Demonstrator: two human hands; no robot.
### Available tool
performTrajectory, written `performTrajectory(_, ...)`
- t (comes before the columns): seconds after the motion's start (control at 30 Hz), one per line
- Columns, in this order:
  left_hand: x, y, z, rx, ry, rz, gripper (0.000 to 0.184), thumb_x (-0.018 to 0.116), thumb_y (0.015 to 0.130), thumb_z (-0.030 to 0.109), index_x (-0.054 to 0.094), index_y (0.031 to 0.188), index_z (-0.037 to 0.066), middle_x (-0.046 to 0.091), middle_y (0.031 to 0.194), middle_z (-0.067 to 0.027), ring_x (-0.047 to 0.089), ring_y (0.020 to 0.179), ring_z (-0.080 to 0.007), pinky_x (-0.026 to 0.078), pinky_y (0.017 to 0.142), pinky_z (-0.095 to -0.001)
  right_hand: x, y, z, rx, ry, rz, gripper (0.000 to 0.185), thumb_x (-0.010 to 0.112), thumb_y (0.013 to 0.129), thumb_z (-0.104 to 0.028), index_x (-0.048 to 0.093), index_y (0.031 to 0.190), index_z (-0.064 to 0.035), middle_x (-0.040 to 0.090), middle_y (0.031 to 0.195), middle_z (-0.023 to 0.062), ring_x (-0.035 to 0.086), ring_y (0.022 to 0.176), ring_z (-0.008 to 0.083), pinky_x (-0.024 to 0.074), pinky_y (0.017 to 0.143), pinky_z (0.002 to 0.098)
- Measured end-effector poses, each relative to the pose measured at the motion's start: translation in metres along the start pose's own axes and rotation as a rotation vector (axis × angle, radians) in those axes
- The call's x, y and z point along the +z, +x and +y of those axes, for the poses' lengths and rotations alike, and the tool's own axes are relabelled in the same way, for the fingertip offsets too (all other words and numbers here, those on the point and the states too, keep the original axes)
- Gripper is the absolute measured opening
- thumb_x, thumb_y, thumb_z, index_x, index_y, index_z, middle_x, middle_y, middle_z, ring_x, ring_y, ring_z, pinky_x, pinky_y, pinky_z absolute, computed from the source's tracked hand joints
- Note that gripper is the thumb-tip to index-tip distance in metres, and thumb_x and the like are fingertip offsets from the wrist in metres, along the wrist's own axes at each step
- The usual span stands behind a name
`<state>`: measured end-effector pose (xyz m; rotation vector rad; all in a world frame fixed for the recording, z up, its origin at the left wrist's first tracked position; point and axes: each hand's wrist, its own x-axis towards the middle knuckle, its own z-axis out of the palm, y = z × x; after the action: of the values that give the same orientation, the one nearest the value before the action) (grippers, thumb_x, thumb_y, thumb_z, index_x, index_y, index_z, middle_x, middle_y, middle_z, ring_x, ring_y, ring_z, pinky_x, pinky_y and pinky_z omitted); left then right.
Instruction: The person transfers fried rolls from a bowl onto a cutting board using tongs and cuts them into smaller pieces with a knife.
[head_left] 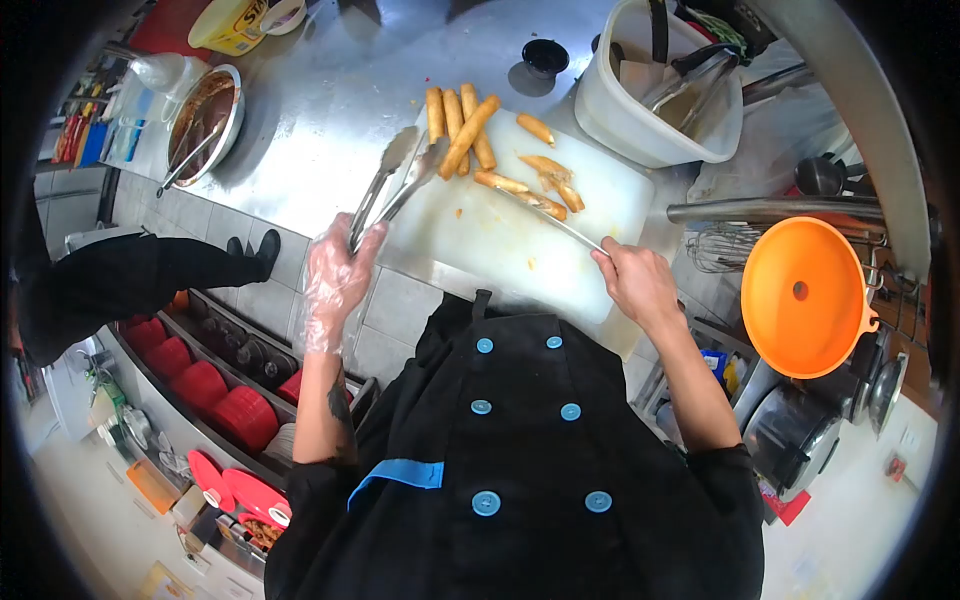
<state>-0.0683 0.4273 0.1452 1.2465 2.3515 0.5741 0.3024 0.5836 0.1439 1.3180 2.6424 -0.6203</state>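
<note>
My left hand (338, 272), in a clear plastic glove, is closed round metal tongs (383, 188). The tips of the tongs are beside a group of several whole fried rolls (466, 135) at the far left of the white cutting board (470, 235). My bare right hand (637, 280) grips a knife (572, 233), seen nearly edge-on; its handle is mostly hidden in my fist. The blade's far end lies by the cut roll pieces (553, 180) in the board's middle. Another short piece (536, 127) rests farther back.
A small black cup (545, 58) stands behind the board. At right are a white tub (655, 120) of utensils and an orange funnel (803, 297). A metal bowl (207, 125) with dark sauce sits at left. Another person's leg (170, 272) shows beyond the counter.
</note>
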Motion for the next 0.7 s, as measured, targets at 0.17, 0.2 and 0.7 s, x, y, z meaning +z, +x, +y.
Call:
performTrajectory(0.17, -0.016, 0.030, 0.047, 0.083, 0.189, -0.072, 0.053, 0.069, 0.097, 0.049, 0.063, 0.109, -0.002, 0.070, 0.084, -0.0294, 0.070, 0.092, -0.0491, 0.054, 0.082, -0.0556, -0.014, 0.002, -0.002, 0.102, -0.015, -0.057, 0.026, 0.057, 0.105, -0.030, 0.067, 0.103, -0.0063, 0.072, 0.080, 0.0218, 0.070, 0.079, 0.0462, 0.0548, 0.076, 0.0575)
performTrajectory(0.2, -0.020, 0.036, 0.054, 0.091, 0.278, -0.103, 0.052, 0.069, 0.097, 0.049, 0.063, 0.108, -0.002, 0.071, 0.085, -0.0286, 0.070, 0.091, -0.0489, 0.055, 0.082, -0.0553, -0.015, 0.003, -0.001, 0.104, -0.015, -0.053, 0.026, 0.057, 0.105, -0.030, 0.067, 0.103, -0.0063, 0.072, 0.080, 0.0218, 0.070, 0.079, 0.0462, 0.0548, 0.076, 0.0575)
performTrajectory(0.7, -0.032, 0.060, 0.074, 0.185, 0.466, -0.171, 0.046, 0.067, 0.099, 0.048, 0.067, 0.105, 0.002, 0.072, 0.089, -0.0244, 0.071, 0.093, -0.0459, 0.055, 0.084, -0.0546, 0.002, -0.013, 0.004, -0.034, -0.044, 0.037, 0.025, 0.059, 0.104, -0.029, 0.064, 0.098, -0.0055, 0.070, 0.075, 0.0193, 0.070, 0.071, 0.0435, 0.0553, 0.068, 0.0549)
